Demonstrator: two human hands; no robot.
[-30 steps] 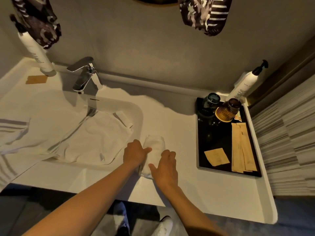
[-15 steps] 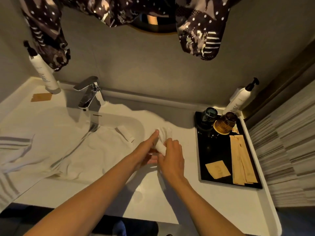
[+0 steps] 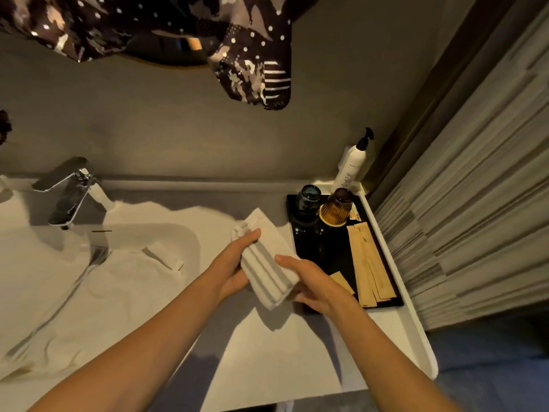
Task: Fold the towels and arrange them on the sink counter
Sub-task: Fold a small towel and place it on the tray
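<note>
Both hands are holding a small folded towel [image 3: 269, 270] up off the bench [image 3: 276, 358], near the middle of the view. The left hand [image 3: 234, 264] is lying along the towel's 9 o'clock side, its fingers stretching up over the upper end and closing on the cloth. The right hand [image 3: 312, 285] is cupping the towel from 3 o'clock, thumb lying across the top face and fingers curling under the lower end, so it too is gripping the cloth. The towel is sitting tilted, its long axis running from 11 o'clock to 5 o'clock, and its folded layers are showing as ridges along the length.

At 9 o'clock from the hands a large white towel [image 3: 98, 292] is lying loose (crumpled, not folded) over the sink basin [image 3: 166, 233] and out across the bench. The faucet [image 3: 69, 194] is standing at 10 o'clock, well apart from the hands. At 3 o'clock, just beside the right hand, a black tray [image 3: 323, 257] is sitting on the bench, carrying a dark blue glass [image 3: 309, 200], an amber glass [image 3: 335, 208] and tan paper packets [image 3: 371, 263]. A white pump bottle [image 3: 352, 162] is standing behind the tray at 1 o'clock, in the corner. Dark patterned fabric [image 3: 252, 52] is hanging at 12 o'clock.
</note>
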